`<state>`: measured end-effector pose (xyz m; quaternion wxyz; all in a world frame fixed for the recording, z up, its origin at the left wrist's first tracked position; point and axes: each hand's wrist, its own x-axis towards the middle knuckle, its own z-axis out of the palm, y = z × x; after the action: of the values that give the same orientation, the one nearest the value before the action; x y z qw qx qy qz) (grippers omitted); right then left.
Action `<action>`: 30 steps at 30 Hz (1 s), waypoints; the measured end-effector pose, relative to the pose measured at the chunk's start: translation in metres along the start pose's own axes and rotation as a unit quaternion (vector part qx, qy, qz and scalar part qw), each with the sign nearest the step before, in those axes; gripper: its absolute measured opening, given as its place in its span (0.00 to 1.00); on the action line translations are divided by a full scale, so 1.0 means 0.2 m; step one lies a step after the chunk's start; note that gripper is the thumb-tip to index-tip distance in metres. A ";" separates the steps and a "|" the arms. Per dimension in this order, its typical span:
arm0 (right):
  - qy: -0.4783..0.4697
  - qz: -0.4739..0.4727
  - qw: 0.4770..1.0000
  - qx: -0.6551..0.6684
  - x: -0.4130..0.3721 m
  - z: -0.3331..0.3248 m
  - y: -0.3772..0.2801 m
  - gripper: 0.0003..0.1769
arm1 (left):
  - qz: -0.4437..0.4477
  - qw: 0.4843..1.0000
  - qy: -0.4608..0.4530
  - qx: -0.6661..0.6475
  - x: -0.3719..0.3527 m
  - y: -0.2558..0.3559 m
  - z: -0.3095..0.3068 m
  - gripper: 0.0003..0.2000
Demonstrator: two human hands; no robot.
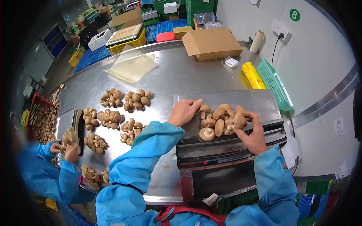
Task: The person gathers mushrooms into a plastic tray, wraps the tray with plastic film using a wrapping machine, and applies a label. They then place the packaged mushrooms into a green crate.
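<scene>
Brown mushrooms (219, 122) lie in a cluster on the flat plate of a wrapping machine (226, 150) in front of me. My left hand (184, 112) is at the cluster's left side, its fingertips against a mushroom at the upper left; its fingers are partly bunched and some are hidden. On the right side, my right hand (253, 133) has its thumb and fingers curved around a mushroom at the edge of the cluster. Whether a tray lies under the mushrooms is hard to tell.
Several mushroom piles (109, 117) stand on the metal table (162, 81) to the left. A co-worker's hands (71, 152) hold mushrooms by a scale. Farther back are a cardboard box (213, 43), a yellow roll (253, 76) and a green basket (274, 86). A red crate (39, 101) stands far left.
</scene>
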<state>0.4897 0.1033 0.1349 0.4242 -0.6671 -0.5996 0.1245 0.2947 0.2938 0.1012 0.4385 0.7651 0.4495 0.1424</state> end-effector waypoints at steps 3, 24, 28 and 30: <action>0.008 0.051 0.997 0.058 0.00 0.02 0.04 0.29 | 0.028 0.999 -0.003 0.018 0.02 -0.01 0.02 0.27; -0.021 -0.118 0.988 -0.098 0.05 0.09 -0.08 0.33 | 0.451 0.872 0.190 0.008 -0.32 0.13 0.04 0.26; -0.025 -0.090 0.991 -0.096 0.05 0.09 -0.10 0.34 | 0.420 0.887 0.186 -0.046 -0.31 0.14 0.04 0.25; -0.031 -0.092 0.991 -0.094 0.05 0.08 -0.06 0.32 | 0.384 0.902 0.176 -0.091 -0.29 0.11 0.06 0.24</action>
<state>0.4727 0.1179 0.1363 0.3502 -0.6421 -0.6802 0.0483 0.2824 0.2357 0.1232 0.3316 0.7976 0.1757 0.4722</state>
